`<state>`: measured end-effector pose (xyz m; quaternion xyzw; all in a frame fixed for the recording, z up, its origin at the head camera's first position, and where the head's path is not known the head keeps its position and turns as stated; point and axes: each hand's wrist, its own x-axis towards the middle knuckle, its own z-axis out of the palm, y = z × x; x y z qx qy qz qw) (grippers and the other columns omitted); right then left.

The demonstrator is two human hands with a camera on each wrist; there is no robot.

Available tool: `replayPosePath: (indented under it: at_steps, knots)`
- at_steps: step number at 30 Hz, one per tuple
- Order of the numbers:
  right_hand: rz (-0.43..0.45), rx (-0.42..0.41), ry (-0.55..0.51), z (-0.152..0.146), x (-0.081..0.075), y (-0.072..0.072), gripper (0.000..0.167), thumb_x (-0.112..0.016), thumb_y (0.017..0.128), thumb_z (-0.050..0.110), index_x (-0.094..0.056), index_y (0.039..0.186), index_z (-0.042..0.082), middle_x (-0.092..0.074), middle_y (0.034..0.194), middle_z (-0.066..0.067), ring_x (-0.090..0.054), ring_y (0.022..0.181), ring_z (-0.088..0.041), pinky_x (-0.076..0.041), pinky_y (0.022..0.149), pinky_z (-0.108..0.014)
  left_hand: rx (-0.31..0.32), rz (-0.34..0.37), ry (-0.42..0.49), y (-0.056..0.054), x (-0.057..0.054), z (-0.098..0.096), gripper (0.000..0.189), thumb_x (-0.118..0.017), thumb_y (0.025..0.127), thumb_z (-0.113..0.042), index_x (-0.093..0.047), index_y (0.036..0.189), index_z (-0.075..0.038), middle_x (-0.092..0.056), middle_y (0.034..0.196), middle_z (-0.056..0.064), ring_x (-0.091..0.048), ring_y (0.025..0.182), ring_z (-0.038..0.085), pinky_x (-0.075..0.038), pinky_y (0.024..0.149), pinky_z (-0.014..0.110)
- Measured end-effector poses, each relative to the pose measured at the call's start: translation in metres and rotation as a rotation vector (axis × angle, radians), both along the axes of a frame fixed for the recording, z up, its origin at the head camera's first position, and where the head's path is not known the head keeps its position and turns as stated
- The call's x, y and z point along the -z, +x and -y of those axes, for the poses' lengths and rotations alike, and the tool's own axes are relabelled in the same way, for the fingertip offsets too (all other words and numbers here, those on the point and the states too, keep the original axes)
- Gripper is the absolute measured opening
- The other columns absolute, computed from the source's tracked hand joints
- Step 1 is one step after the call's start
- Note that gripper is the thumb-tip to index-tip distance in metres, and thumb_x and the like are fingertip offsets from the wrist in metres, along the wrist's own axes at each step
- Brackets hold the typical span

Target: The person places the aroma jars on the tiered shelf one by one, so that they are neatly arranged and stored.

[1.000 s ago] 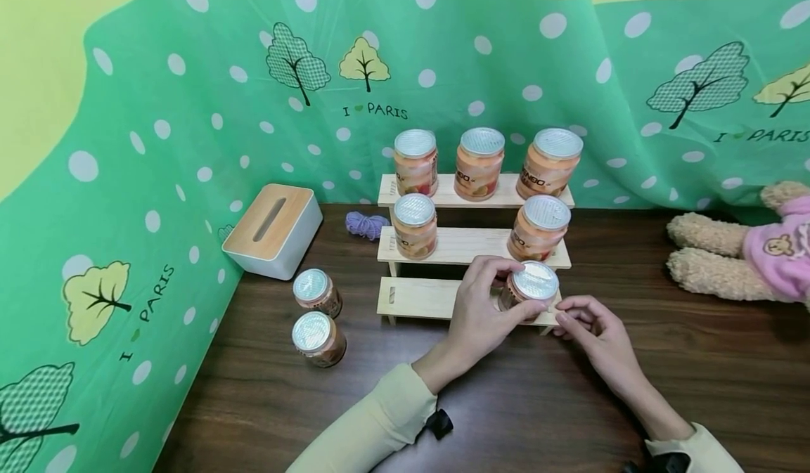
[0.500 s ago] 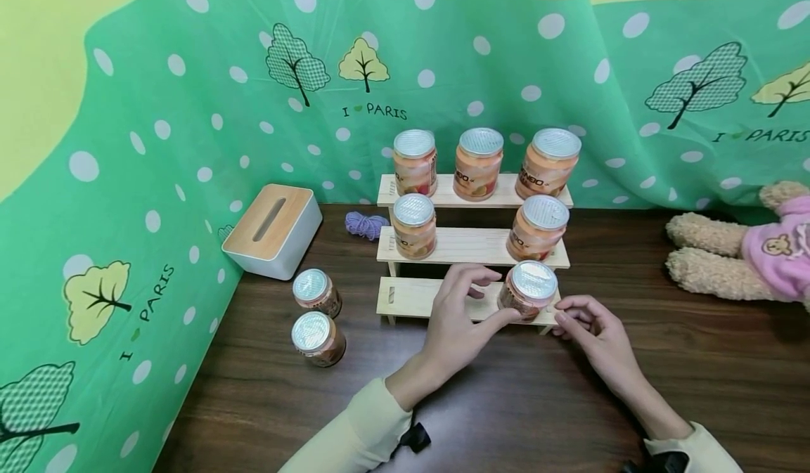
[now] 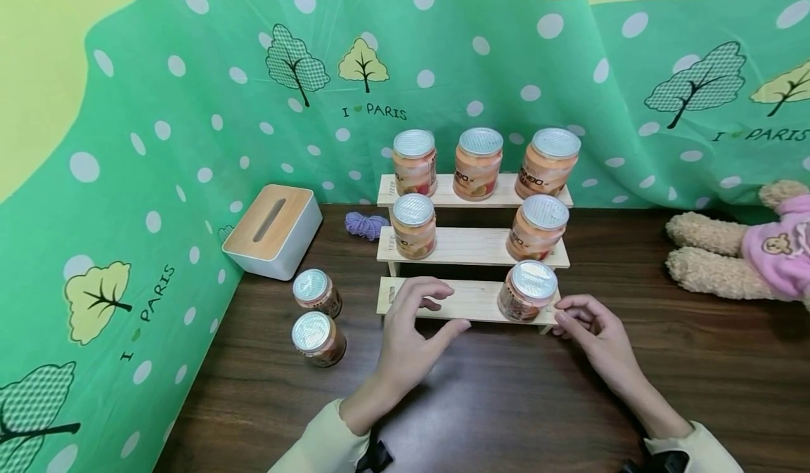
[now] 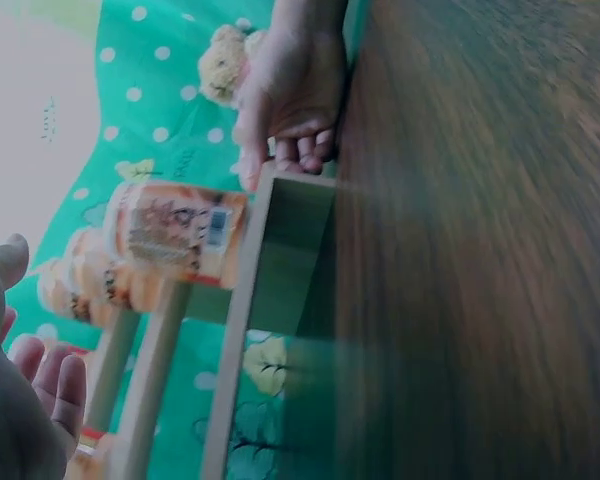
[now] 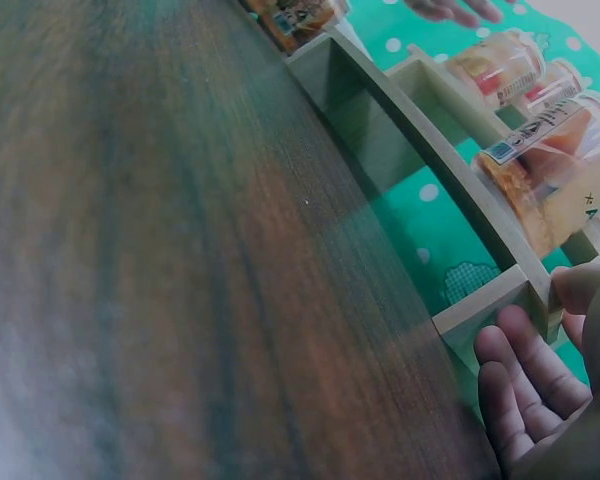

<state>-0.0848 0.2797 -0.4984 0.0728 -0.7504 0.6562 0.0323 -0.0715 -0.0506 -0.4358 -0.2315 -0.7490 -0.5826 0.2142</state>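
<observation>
My left hand (image 3: pixel 408 343) is empty, thumb and fingers spread apart, over the front edge of the lowest step of a pale wooden three-step display rack (image 3: pixel 468 297). At that step's right end, my right hand (image 3: pixel 598 336) pinches the corner, thumb above and fingers below, as the right wrist view shows. Close by on the same step stands a canned-fruit jar (image 3: pixel 528 294) with a silvery lid and orange contents. The middle step bears two such jars, one at the left (image 3: pixel 414 227) and one at the right (image 3: pixel 538 228). Three more jars (image 3: pixel 479 165) line the top step.
Two jars (image 3: pixel 318 339) stand on the dark wooden table left of the rack. Behind them sits a white tissue box (image 3: pixel 272 227) with a wooden lid. Purple yarn (image 3: pixel 365 225) lies beside the rack; a teddy bear (image 3: pixel 747 248) lies at the right. Green dotted cloth hangs behind.
My left hand has let go of the jar on the lowest step and moved left, away from it. The jar stays in place; my right hand has kept its place at the rack's corner.
</observation>
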Motion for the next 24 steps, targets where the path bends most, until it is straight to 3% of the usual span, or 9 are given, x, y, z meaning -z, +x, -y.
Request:
replayPosePath:
  at_steps: [6, 15, 24]
  knots:
    - [0.002, 0.001, -0.023, -0.001, 0.001, 0.0, 0.014, -0.065, 0.108, -0.006, -0.063, 0.121, -0.011, -0.077, 0.091, 0.001, -0.075, 0.081, -0.011, -0.062, 0.069, -0.022, -0.03, -0.099, 0.03, 0.006, -0.009, 0.02, 0.044, -0.092, 0.086, 0.0, -0.071, 0.124, -0.005, -0.071, 0.123, 0.014, -0.069, 0.107, 0.028, -0.064, 0.088, 0.038]
    - [-0.013, -0.002, -0.029, -0.001, 0.0, -0.001, 0.014, -0.065, 0.107, -0.008, -0.063, 0.12, -0.011, -0.077, 0.091, 0.001, -0.075, 0.08, -0.011, -0.062, 0.069, -0.022, -0.115, -0.106, 0.011, 0.017, -0.021, 0.051, 0.045, -0.091, 0.084, 0.005, -0.071, 0.124, -0.003, -0.071, 0.123, 0.015, -0.069, 0.106, 0.027, -0.061, 0.09, 0.032]
    - [-0.007, -0.009, -0.025, 0.0, 0.0, 0.0, 0.014, -0.065, 0.108, -0.008, -0.063, 0.121, -0.011, -0.077, 0.092, 0.001, -0.075, 0.08, -0.011, -0.062, 0.07, -0.022, -0.206, -0.093, -0.076, 0.037, -0.012, 0.077, 0.047, -0.091, 0.082, 0.006, -0.072, 0.124, -0.002, -0.071, 0.122, 0.015, -0.068, 0.103, 0.026, -0.055, 0.093, 0.025]
